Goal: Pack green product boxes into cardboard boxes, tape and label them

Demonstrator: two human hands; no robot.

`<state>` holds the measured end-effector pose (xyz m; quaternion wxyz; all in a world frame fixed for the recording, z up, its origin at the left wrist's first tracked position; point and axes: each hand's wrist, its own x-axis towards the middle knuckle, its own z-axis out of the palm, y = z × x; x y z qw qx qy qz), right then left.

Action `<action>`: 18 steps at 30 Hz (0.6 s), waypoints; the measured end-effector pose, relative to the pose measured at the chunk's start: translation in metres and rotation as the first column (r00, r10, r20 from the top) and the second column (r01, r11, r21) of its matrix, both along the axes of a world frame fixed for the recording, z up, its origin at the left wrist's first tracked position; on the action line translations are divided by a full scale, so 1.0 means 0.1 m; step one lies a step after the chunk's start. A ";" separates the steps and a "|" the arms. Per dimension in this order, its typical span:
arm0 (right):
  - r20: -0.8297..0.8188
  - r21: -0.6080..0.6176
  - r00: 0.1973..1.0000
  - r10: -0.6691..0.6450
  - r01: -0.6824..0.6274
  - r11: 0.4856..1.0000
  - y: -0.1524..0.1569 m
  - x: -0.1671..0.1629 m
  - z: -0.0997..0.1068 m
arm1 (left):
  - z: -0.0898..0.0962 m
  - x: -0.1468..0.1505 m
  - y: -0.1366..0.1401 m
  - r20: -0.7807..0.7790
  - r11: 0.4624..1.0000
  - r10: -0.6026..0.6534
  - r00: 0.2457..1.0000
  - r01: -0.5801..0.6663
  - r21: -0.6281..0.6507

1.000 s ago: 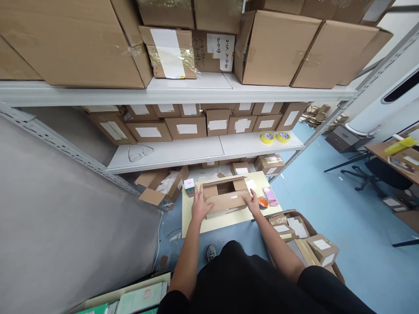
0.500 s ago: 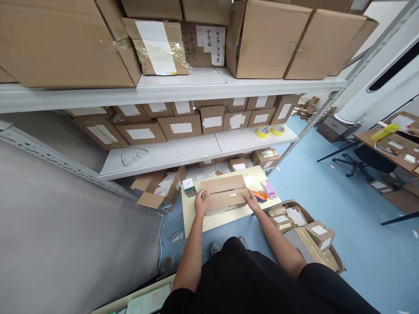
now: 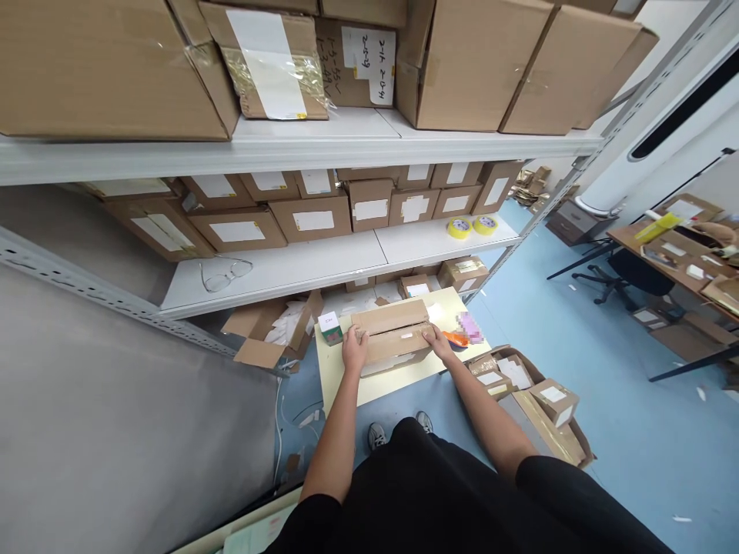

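Note:
A brown cardboard box (image 3: 398, 344) sits on the pale yellow table (image 3: 340, 392), its two top flaps folded nearly together with a dark gap between them. At its left end my left hand (image 3: 354, 348) grips the edge, fingers bent over the top. My right hand (image 3: 437, 341) holds the right end, thumb on the top flap. A small white-and-green box (image 3: 331, 328) stands just left of my left hand. Beside my right hand lies an orange and dark blue object (image 3: 456, 340), perhaps a tape dispenser.
Shelves (image 3: 289, 269) with labelled cartons rise behind the table, holding two yellow tape rolls (image 3: 459, 228) and a pair of glasses (image 3: 226, 275). An open carton (image 3: 271, 327) is at left. A large box of parcels (image 3: 534, 400) stands on the right.
The box's flaps sit closer down and its front side shows more. My left hand has closed further over the left edge. The whole view has shifted slightly.

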<state>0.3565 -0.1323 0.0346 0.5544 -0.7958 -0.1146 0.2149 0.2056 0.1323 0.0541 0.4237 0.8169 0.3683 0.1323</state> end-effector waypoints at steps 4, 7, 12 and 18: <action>-0.032 -0.046 0.999 0.011 -0.013 0.999 -0.19 -0.21 -0.10 | -0.09 -0.16 -0.06 -0.038 1.000 -0.019 0.999 0.019 0.007; -0.061 -0.028 0.998 0.023 -0.025 0.999 -0.35 -0.41 -0.22 | -0.18 -0.29 -0.14 -0.049 1.000 -0.017 0.999 0.017 -0.001; -0.058 -0.037 0.996 0.065 -0.067 0.997 -0.29 -0.30 -0.30 | -0.14 -0.28 -0.16 -0.094 0.999 0.051 0.994 -0.051 0.008; -0.039 0.043 0.988 0.149 -0.147 0.988 0.00 0.16 -0.27 | -0.05 0.03 -0.16 -0.126 0.986 0.157 0.980 -0.148 0.080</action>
